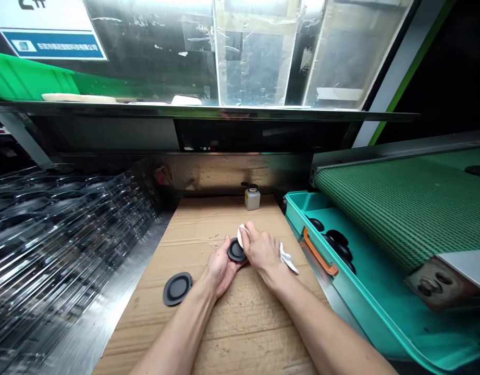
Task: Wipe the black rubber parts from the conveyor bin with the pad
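My left hand (pixel 222 268) is closed on a round black part (pixel 236 251), held just above the cardboard (pixel 240 323). A small white pad (pixel 242 237) is pinched in my right hand (pixel 262 251) and rests against the upper edge of that part. Left of my left wrist, a second black part (pixel 177 288), round with a raised ring, lies on the cardboard. Beside my right hand is a crumpled white cloth or tissue (pixel 288 259). Farther back stands a small white bottle (pixel 252 198) with a dark metallic top.
Stacked clear plastic trays (pixel 60 224) fill the left side. At right, a turquoise bin (pixel 365 302) with an orange handle (pixel 320 252) holds several black parts (pixel 338 245), under a green conveyor belt (pixel 411 192). A metal shelf edge (pixel 208 111) crosses above, carrying a green container (pixel 32 78).
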Available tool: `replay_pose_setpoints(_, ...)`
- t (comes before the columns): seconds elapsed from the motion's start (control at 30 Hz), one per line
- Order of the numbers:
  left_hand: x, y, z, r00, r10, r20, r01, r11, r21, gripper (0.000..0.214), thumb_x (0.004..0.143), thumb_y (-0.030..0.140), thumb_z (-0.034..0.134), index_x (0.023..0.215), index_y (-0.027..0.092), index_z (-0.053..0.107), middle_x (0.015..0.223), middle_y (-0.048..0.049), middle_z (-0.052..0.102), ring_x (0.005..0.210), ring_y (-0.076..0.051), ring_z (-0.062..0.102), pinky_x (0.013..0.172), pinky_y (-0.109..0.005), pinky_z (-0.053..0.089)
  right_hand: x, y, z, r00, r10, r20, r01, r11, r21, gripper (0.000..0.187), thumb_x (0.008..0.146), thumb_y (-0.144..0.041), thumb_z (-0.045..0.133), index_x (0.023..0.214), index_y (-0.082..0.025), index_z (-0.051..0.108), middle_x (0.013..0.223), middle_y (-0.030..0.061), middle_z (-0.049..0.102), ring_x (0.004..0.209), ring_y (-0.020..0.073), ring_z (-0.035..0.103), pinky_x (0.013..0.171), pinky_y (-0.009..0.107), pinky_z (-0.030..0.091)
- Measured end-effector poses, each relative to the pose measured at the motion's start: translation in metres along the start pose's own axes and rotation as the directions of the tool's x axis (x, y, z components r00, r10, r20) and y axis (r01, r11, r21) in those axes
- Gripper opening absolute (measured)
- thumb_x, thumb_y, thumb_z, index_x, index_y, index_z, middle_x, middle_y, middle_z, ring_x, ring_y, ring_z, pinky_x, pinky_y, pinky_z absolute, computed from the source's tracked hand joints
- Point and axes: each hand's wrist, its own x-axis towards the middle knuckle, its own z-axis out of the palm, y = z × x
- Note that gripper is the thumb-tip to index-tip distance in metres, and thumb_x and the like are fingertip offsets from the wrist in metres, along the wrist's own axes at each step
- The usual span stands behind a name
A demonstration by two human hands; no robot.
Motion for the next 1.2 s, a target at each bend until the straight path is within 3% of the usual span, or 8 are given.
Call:
replay_pose_setpoints(0.27,-0.003,-0.002,0.003,0.999,0.046,0.018,-0.047,0.998,0.047,0.031,0.094,0.031,0.044,0.105,0.01,0.065,0.103,-0.0134,0.07,0.102,-0.024,0.064,0.093,-0.038,0.05,-0.001,-0.001,0.0,0.998,0.053,0.045,-0.051,0.998,-0.028,0.04,0.098,-0.049,0.023,0.108,-0.027,0.055,0.074,0.007,0.066,0.065,0.022,0.062,0.063,0.029,0.037)
replay_pose_setpoints(0.37,-0.003,-0.003,0.003,0.999,0.052,0.01,-0.052,0.998,0.044,0.03,0.094,0.03,0.046,0.103,0.01,0.066,0.105,-0.0144,0.07,0.103,-0.024,0.064,0.094,-0.036,0.05,-0.001,0.001,-0.001,0.998,-0.033,0.058,0.033,0.999,-0.007,0.038,0.097,-0.05,0.025,0.107,-0.028,0.054,0.072,0.0049,0.066,0.065,0.022,0.062,0.062,0.028,0.037)
replay_pose_setpoints(0.5,-0.002,-0.002,0.003,0.998,0.064,-0.014,-0.064,0.998,0.03,0.029,0.093,0.028,0.046,0.104,0.009,0.066,0.104,-0.0148,0.07,0.102,-0.025,0.064,0.094,-0.038,0.05,-0.002,0.002,0.001,0.997,0.047,0.054,-0.046,0.999,-0.028,0.039,0.098,-0.049,0.022,0.108,-0.028,0.054,0.074,0.0057,0.067,0.065,0.023,0.063,0.062,0.029,0.038)
replay_pose_setpoints(0.63,-0.001,0.001,0.001,0.999,0.037,-0.023,-0.037,0.999,0.018,0.034,0.094,0.032,0.044,0.102,0.008,0.065,0.105,-0.0168,0.069,0.102,-0.025,0.065,0.093,-0.038,0.051,-0.004,-0.001,0.004,0.999,-0.016,0.043,0.017,0.999,-0.034,0.04,0.098,-0.049,0.022,0.109,-0.028,0.054,0.075,0.0075,0.067,0.068,0.0236,0.064,0.064,0.03,0.04)
replay_pose_setpoints(0.77,-0.001,0.003,0.001,0.997,0.06,-0.045,-0.06,0.998,-0.003,0.033,0.095,0.031,0.041,0.102,0.008,0.064,0.106,-0.0163,0.069,0.1,-0.024,0.065,0.091,-0.038,0.053,-0.01,-0.011,0.005,0.997,0.059,0.047,-0.056,0.997,-0.056,0.036,0.098,-0.048,0.024,0.107,-0.028,0.052,0.075,0.0057,0.068,0.067,0.0228,0.065,0.063,0.029,0.041)
replay_pose_setpoints(0.9,-0.001,0.004,0.0,1.0,0.013,-0.021,-0.013,1.0,-0.021,0.034,0.095,0.031,0.041,0.102,0.008,0.064,0.109,-0.0177,0.067,0.101,-0.025,0.065,0.091,-0.037,0.053,-0.012,-0.014,0.008,0.998,-0.048,0.032,0.049,0.998,-0.029,0.033,0.098,-0.048,0.024,0.107,-0.029,0.05,0.078,0.0035,0.068,0.065,0.023,0.065,0.061,0.029,0.041)
replay_pose_setpoints(1.07,0.002,0.014,-0.008,0.996,0.068,-0.059,-0.073,0.993,-0.091,0.033,0.095,0.029,0.039,0.106,0.006,0.059,0.119,-0.021,0.062,0.108,-0.029,0.062,0.089,-0.044,0.054,0.004,0.012,0.004,0.991,0.128,0.031,-0.128,0.992,0.021,0.036,0.099,-0.049,0.023,0.103,-0.027,0.051,0.077,0.0041,0.069,0.07,0.024,0.066,0.062,0.03,0.04)
replay_pose_setpoints(1.2,0.0,0.026,-0.015,0.996,0.077,-0.052,-0.087,0.972,-0.22,0.037,0.095,0.032,0.034,0.109,0.006,0.057,0.126,-0.0224,0.057,0.112,-0.035,0.058,0.086,-0.051,0.053,0.004,0.024,0.004,0.988,0.147,0.039,-0.149,0.987,0.061,0.038,0.099,-0.049,0.022,0.104,-0.025,0.051,0.078,0.0051,0.069,0.072,0.0241,0.066,0.063,0.03,0.039)
